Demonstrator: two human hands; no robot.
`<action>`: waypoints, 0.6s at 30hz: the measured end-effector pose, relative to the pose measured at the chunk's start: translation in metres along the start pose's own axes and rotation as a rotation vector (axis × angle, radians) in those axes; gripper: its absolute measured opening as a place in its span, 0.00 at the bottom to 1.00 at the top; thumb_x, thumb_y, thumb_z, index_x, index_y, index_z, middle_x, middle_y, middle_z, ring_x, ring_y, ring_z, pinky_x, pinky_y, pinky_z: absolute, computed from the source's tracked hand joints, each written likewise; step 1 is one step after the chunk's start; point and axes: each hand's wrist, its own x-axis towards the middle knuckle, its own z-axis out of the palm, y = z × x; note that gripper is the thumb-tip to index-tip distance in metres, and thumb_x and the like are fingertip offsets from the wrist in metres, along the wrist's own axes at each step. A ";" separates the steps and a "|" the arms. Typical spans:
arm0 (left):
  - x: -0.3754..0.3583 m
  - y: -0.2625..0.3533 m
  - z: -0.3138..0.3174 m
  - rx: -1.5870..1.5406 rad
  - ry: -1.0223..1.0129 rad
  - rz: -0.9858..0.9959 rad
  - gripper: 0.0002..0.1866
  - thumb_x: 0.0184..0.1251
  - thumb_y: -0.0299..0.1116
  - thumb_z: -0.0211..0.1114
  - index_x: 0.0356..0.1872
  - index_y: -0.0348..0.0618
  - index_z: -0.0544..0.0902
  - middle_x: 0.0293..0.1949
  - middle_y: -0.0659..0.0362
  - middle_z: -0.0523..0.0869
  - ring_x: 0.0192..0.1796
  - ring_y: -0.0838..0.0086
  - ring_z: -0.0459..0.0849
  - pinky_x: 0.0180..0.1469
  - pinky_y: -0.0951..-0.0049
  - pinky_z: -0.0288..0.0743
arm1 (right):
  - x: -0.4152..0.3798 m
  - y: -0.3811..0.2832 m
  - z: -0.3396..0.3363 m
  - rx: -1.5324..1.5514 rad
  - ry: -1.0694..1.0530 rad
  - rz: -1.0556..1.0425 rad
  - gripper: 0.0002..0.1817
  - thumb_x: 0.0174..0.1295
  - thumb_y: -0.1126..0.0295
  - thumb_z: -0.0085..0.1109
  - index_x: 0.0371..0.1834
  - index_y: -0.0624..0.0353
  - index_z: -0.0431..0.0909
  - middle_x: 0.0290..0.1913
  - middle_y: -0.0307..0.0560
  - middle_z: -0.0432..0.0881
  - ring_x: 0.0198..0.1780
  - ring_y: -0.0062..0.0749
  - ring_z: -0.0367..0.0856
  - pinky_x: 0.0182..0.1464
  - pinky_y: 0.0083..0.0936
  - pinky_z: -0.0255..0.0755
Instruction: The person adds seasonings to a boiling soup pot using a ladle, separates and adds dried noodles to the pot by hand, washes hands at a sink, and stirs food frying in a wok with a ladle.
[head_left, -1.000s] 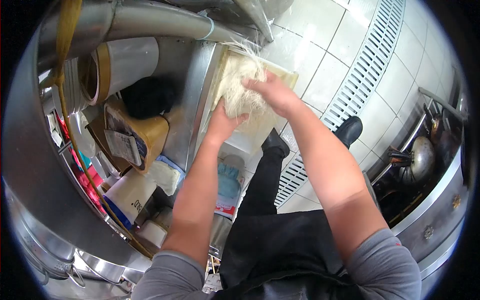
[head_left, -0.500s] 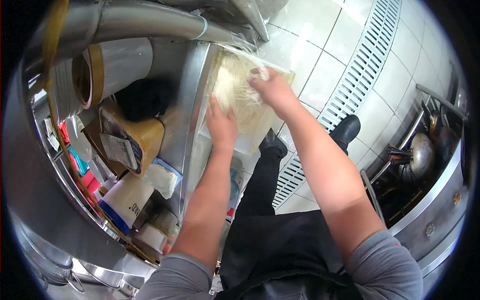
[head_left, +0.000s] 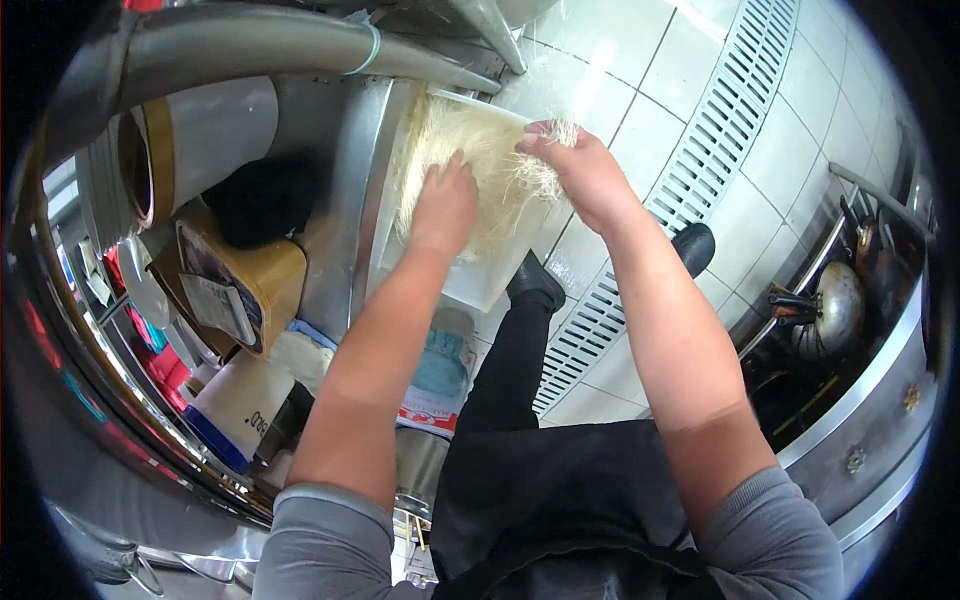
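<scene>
A pale plastic bin [head_left: 478, 290] stands beside the steel shelf, holding a mass of thin, dry, cream-coloured noodles [head_left: 432, 132]. My left hand [head_left: 446, 208] lies on these noodles with its fingers stretched out and somewhat apart. Their tips press into the strands. Over the bin's right edge, my right hand [head_left: 592, 178] pinches a small tangled bunch of noodles [head_left: 538, 178]. Loose strands stick out above and below its fingers.
The steel shelf at left carries a brown container [head_left: 275, 290], a white tub [head_left: 240, 405] and a large white cylinder [head_left: 220, 125]. A drain grate [head_left: 715, 125] crosses the tiled floor. Pans [head_left: 838, 312] sit at right. Under the bin is a bluish container [head_left: 440, 365].
My right hand has moved right and slightly down with its noodle bunch. My left hand has shifted from the bin's left side onto the noodles. The bin appears further left in view.
</scene>
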 end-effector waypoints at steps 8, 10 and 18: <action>-0.009 0.032 0.032 -0.258 0.409 0.175 0.17 0.71 0.34 0.53 0.58 0.47 0.80 0.58 0.57 0.80 0.67 0.56 0.71 0.71 0.56 0.63 | 0.001 0.002 -0.001 -0.008 -0.073 -0.005 0.20 0.66 0.64 0.62 0.55 0.65 0.76 0.48 0.47 0.83 0.48 0.30 0.81 0.54 0.27 0.73; 0.005 0.027 0.033 -0.238 0.070 0.214 0.22 0.70 0.34 0.53 0.65 0.48 0.72 0.65 0.55 0.73 0.71 0.59 0.66 0.74 0.60 0.56 | 0.001 0.001 -0.003 -0.039 -0.075 -0.011 0.19 0.65 0.64 0.62 0.55 0.65 0.76 0.48 0.47 0.83 0.48 0.30 0.81 0.54 0.27 0.73; 0.005 0.015 0.014 -0.164 -0.053 0.196 0.11 0.65 0.29 0.58 0.47 0.45 0.81 0.51 0.55 0.83 0.57 0.59 0.80 0.62 0.60 0.69 | -0.004 0.000 -0.003 0.040 -0.088 -0.003 0.20 0.65 0.64 0.63 0.55 0.65 0.76 0.48 0.48 0.83 0.52 0.30 0.79 0.57 0.27 0.70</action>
